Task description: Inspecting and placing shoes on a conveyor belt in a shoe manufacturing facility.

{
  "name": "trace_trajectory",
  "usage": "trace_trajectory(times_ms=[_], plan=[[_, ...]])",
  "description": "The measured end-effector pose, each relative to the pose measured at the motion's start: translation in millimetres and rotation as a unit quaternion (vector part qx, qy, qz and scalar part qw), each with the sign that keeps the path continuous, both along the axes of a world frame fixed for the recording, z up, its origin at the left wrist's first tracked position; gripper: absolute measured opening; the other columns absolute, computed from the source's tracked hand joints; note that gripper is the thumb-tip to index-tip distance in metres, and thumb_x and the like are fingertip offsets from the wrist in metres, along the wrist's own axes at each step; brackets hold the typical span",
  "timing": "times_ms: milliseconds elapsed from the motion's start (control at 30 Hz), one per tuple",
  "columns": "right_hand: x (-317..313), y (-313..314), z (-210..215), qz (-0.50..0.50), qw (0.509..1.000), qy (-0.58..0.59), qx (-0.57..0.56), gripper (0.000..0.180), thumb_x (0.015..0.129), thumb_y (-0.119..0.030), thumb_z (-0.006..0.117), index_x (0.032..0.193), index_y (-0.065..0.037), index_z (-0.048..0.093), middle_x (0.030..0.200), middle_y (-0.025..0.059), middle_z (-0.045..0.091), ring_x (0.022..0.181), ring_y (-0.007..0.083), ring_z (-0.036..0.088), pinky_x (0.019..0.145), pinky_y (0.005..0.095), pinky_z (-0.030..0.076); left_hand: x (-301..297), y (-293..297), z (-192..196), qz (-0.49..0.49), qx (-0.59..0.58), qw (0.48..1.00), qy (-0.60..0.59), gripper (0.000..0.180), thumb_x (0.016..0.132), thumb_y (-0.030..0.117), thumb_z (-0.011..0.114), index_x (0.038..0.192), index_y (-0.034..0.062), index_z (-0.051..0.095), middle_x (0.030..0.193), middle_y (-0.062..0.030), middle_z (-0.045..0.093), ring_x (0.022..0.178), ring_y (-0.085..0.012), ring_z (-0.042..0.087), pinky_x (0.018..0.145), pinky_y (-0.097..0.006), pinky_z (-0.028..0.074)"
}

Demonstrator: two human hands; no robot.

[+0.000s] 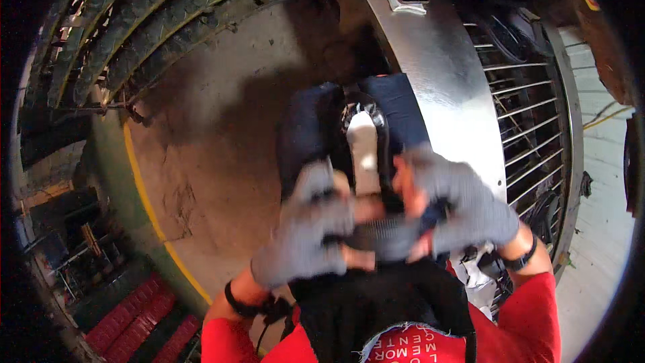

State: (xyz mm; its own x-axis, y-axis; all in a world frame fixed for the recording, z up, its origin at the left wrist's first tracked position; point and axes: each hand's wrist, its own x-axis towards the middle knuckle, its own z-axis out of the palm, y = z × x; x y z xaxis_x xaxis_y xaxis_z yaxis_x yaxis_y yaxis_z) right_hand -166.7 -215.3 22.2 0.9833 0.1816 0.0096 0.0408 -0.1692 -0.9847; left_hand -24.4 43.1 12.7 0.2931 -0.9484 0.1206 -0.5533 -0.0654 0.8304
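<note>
Evidently the piece is partway worked: the long black shoe-shaped piece [383, 154], its pale flat strip [365, 134] facing up, lies just beyond the fingers, between legs in dark navy trousers [306, 124]. At the end farthest from the fingers, glossy black material is gathered around the strip's tip, so that part looks done. The strip's middle is bare, and I judge that covering or finishing it is left.

Both hands wear grey knitted gloves with bare fingertips. The left hand [312, 225] and right hand [447, 202] have their fingers closed narrowly around opposite ends of a dark grey ribbed band [383, 236], thumbs on the near side; motion blurs this spot, so whether the band is joined to the shoe-shaped piece I cannot tell. Just nearer than the fingers hangs a black cloth apron [379, 296]; beyond the right fingers runs a shiny metal bench top [460, 87], with nothing handed over to it yet.
</note>
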Motion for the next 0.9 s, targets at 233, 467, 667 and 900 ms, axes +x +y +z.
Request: trace_trajectory(times_ms=[233,467,667,900], plan=[[3,9,-32,-0.153,0.964,0.155,0.152,0.048,0.071,-0.02,0.097,0.106,-0.008,0.067,0.109,0.0038,0.06,0.111,0.0216,0.056,0.101,0.0354,0.043,11,-19,-23,0.103,0.051,0.99,0.086,0.062,0.07,0.029,0.093,0.124,0.0064,0.076,0.103,-0.0109,0.059,0.105,-0.032,0.058,0.099,-0.046,0.047],[42,12,-59,-0.279,0.91,0.228,0.206,0.052,0.082,-0.012,0.085,0.126,-0.008,0.058,0.111,0.0004,0.053,0.106,0.0118,0.05,0.098,0.0282,0.042,15,-55,-57,0.284,0.04,0.909,0.301,0.066,0.082,0.019,0.084,0.141,-0.0006,0.062,0.115,-0.0107,0.069,0.106,-0.0271,0.058,0.101,-0.037,0.046],[67,0,-67,-0.278,0.918,0.218,0.182,0.061,0.079,-0.04,0.087,0.12,-0.008,0.055,0.101,0.0011,0.048,0.097,0.0155,0.048,0.095,0.0315,0.039,50,-65,-46,0.224,0.127,0.936,0.241,0.066,0.084,0.026,0.082,0.142,-0.0005,0.061,0.121,-0.0143,0.067,0.102,-0.0299,0.059,0.099,-0.038,0.048],[80,-22,-80,-0.161,0.963,0.164,0.136,0.09,0.088,-0.048,0.08,0.159,-0.004,0.046,0.113,0.004,0.056,0.094,0.0156,0.056,0.083,0.0307,0.046,73,-63,-57,0.123,0.087,0.945,0.289,0.077,0.088,0.025,0.085,0.152,-0.0009,0.051,0.15,-0.021,0.053,0.142,-0.0318,0.051,0.119,-0.04,0.04]])
